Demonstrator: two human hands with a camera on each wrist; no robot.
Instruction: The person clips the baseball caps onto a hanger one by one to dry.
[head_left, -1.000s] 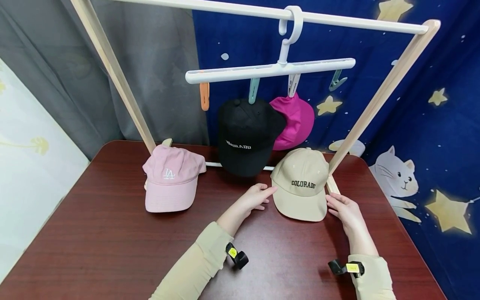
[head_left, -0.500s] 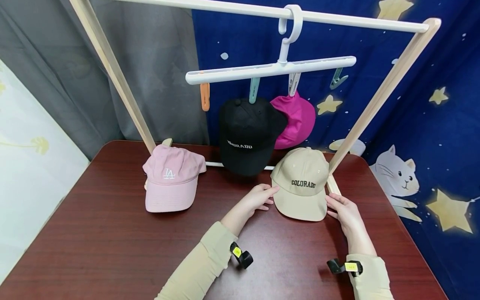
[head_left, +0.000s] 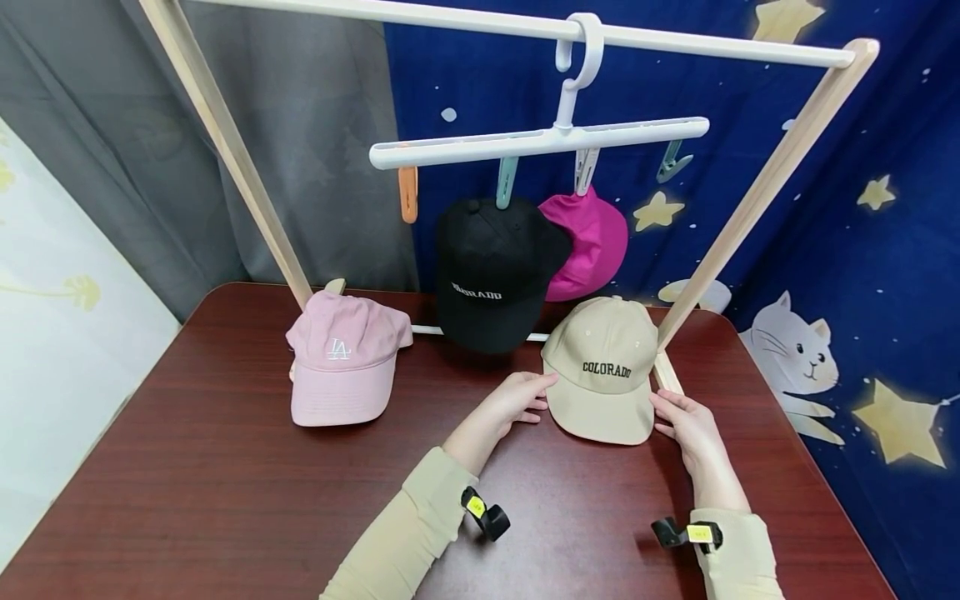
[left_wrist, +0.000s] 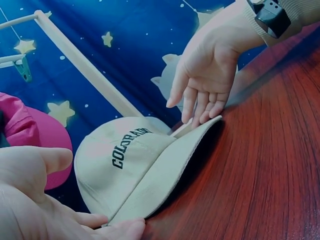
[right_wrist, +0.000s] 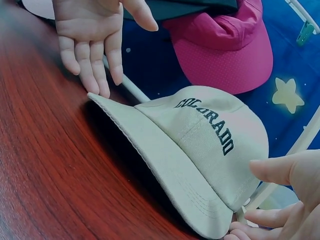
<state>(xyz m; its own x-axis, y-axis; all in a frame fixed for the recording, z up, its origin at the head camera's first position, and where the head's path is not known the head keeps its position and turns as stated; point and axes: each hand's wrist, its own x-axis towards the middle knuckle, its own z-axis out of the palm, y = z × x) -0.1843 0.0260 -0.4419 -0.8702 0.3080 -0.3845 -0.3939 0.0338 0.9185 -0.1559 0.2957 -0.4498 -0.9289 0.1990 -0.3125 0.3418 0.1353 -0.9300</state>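
Note:
A beige cap [head_left: 611, 337] with COLORADO in dark letters sits on the table, brim toward me. At its left side is my left hand [head_left: 512, 400], fingertips right at the brim's edge. On the opposite side, my right hand [head_left: 690, 423] has its fingers beside the brim's right edge. The left wrist view shows the fingers [left_wrist: 125, 229] of my left hand extended, under the near brim corner. In the right wrist view, the fingers [right_wrist: 272, 218] of my right hand are loosely spread by the cap's side. Neither hand curls round the cap.
A black cap [head_left: 487, 250] and a magenta cap [head_left: 600, 242] hang from clips on a white hanger [head_left: 540, 144]. Unused orange [head_left: 408, 193] and teal [head_left: 672, 160] clips flank them. A pink cap [head_left: 343, 350] rests on the table at left, near the rack's wooden post [head_left: 232, 158].
My left hand and forearm have shifted slightly right, closer against the beige cap's side. The right forearm has edged a little left. The beige cap has stayed in place.

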